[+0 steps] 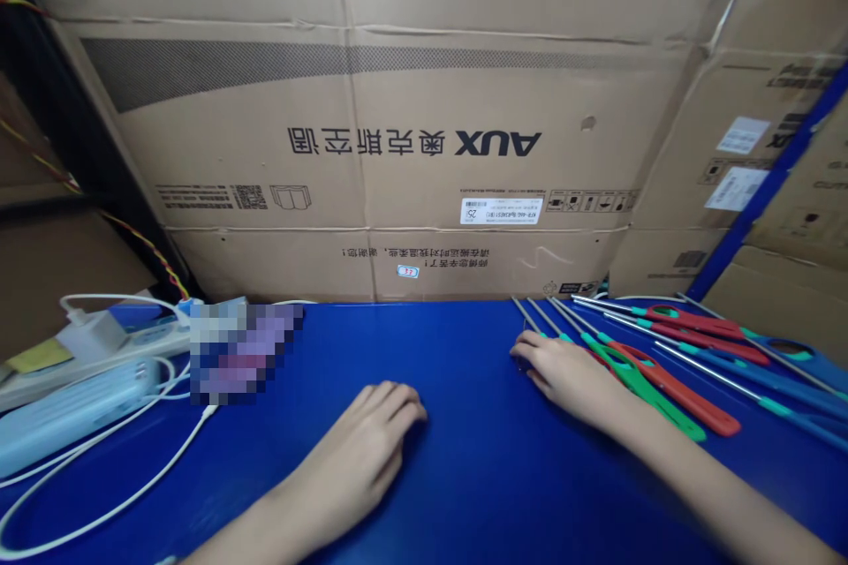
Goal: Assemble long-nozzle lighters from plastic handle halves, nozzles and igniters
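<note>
My left hand hovers or rests palm down over the middle of the blue tabletop, fingers loosely bent and apart from the thumb. Nothing shows in it. My right hand reaches across to the right side, its fingers curled together around a small dark, thin thing too small to name. Beside and partly beneath that hand lie long-nosed lighters with metal rods: a green lighter, an orange-red lighter and others. The hand and wrist hide part of the nearest ones, so touching cannot be told.
More red lighters and blue lighters lie at far right. At left are a power strip, a white charger, a pale blue power bank, a blurred-out item and white cables. A cardboard wall stands behind.
</note>
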### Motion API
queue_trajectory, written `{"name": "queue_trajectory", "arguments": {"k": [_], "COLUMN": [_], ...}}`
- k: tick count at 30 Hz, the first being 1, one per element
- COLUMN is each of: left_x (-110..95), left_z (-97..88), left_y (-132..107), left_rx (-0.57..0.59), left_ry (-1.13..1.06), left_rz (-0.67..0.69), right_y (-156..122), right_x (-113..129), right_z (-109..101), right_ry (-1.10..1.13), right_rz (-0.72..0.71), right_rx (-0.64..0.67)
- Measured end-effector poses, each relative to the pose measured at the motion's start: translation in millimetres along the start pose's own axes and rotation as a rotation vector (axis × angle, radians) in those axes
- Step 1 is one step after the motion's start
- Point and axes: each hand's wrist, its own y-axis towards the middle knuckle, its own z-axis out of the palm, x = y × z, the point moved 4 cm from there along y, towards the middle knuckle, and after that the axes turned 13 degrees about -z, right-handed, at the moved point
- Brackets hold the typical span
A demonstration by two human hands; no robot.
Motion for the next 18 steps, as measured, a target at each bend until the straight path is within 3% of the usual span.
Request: {"name": "queue_trajectory", "arguments": {"k": [7, 14, 18], "left_x": [50.3, 49.0, 45.5], "left_z": [14.1, 17.4, 16.2], "left_y": [8.3, 6.5, 6.2], "left_rx": [-0.038, 0.058, 0.077], "left_ry": [0.134, 0.292, 0.337], "left_rz": [-0.234, -0.229, -0.223], "right_y": [1.9, 1.4, 2.4], "right_x": [21.9, 28.5, 19.0], "right_z": [1.7, 3.1, 6.2], "right_ry": [-0.022, -0.003, 0.023], "right_rz": [-0.090, -0.107, -0.074], "right_rx": [-0.005, -0.049, -0.060]}}
